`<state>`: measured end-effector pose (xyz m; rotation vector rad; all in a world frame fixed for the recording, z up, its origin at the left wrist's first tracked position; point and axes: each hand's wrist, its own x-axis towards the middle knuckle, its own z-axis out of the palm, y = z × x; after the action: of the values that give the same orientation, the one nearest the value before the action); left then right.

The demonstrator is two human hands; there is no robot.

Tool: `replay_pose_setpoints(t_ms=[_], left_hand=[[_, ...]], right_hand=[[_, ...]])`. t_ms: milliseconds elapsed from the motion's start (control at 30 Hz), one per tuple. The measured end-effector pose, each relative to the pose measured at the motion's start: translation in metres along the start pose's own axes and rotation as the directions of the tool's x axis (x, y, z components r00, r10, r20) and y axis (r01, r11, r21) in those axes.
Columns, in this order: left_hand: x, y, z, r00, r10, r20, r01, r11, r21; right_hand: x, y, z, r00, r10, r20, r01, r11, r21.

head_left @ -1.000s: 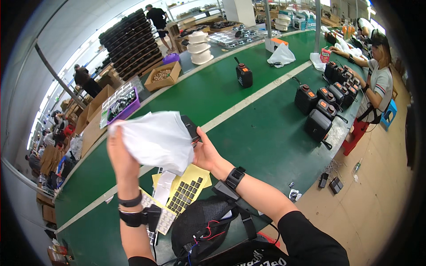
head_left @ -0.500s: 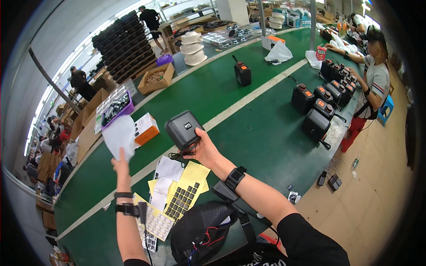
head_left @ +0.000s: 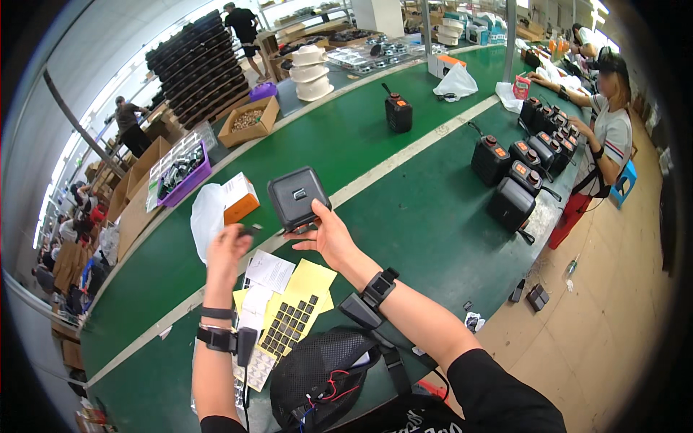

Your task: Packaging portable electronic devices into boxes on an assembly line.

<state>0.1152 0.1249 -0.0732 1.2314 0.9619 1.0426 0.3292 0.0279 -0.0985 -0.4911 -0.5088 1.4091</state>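
Green worktop (head_left: 404, 252) now bears the white bag (head_left: 206, 220); left fingers (head_left: 232, 237) instead pinch a dark piece (head_left: 251, 229), right fingers (head_left: 321, 212) still grip the black device (head_left: 292, 204).

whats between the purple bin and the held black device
Head view: an orange-and-white box beside a white bag, left of the black device.

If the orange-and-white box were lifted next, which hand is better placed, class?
Likely the left hand: it is nearer the orange-and-white box, though it seems to pinch a small dark item. The right hand holds the black device.
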Motion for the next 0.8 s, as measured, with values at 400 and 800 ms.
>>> replay_pose_setpoints(t_ms=[400, 800], left_hand=[[-0.089, 0.054, 0.015, 0.906, -0.113, 0.407, 0.139, 0.990, -0.034], [-0.216, 0.071, 0.035, 0.973, 0.230, 0.034, -0.215, 0.946, -0.243]], right_hand=[[-0.041, -0.073, 0.055, 0.942, 0.167, 0.290, -0.014, 0.885, -0.465], [-0.118, -0.066, 0.126, 0.891, 0.187, 0.414, 0.055, 0.861, -0.506]])
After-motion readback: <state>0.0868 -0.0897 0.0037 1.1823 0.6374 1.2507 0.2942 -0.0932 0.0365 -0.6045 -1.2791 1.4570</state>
